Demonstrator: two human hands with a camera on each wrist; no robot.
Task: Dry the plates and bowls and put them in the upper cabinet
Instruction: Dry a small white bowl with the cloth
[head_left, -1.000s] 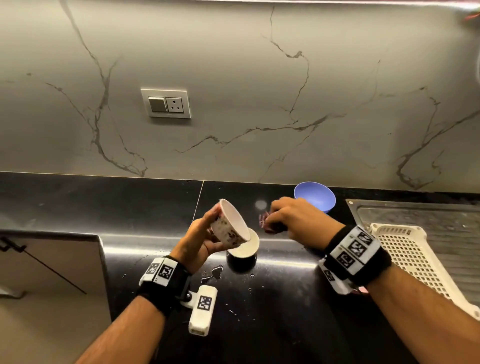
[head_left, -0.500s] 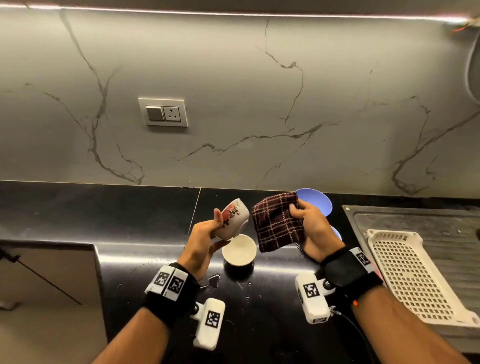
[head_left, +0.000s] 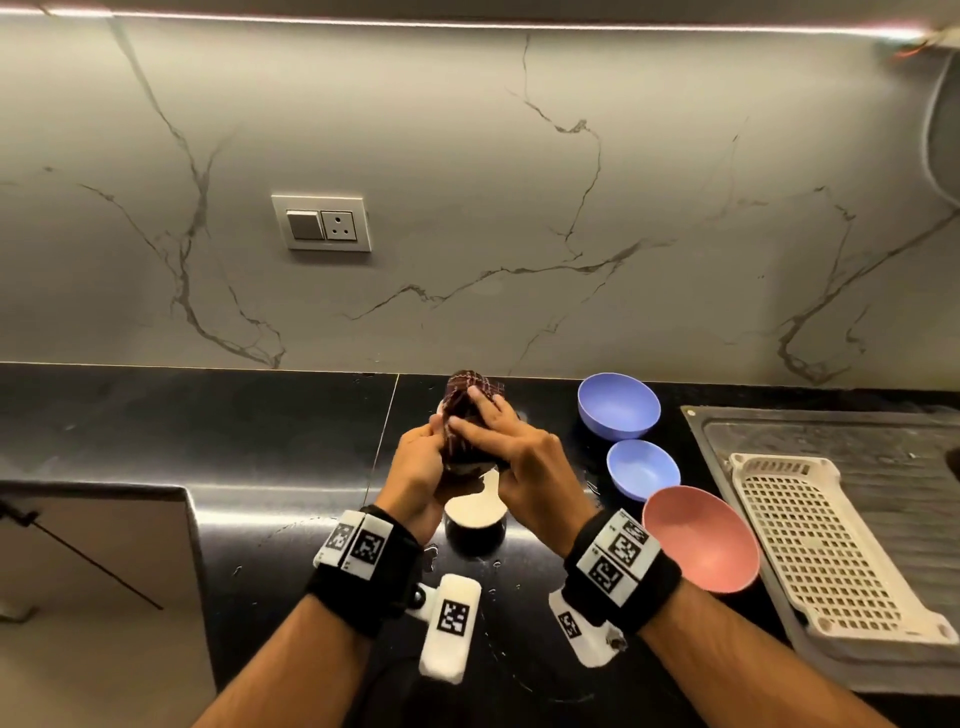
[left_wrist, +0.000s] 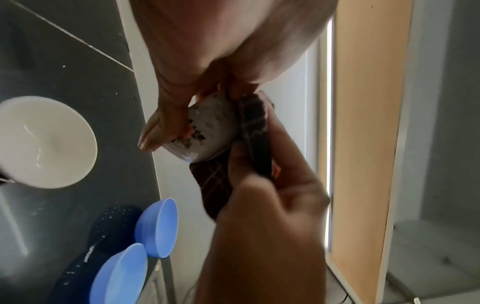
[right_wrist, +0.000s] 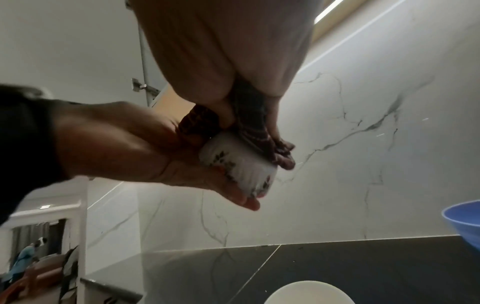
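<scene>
Pressing now: cloth (head_left: 470, 410) wraps floral bowl (left_wrist: 210, 131), hands joined

Your counter (head_left: 208, 415) lies open to the left, white bowl (head_left: 475, 512) stands under your hands, blue bowls (head_left: 618, 405) and pink bowl (head_left: 701, 540) crowd the right, rack (head_left: 831, 545) beyond.

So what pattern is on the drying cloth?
Dark maroon cloth with a light plaid check, clearest in the head view.

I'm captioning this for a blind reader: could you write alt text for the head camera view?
Two hands wipe a small bowl with a dark checked cloth above a black counter. A white bowl, two blue bowls and a pink one sit nearby.
</scene>
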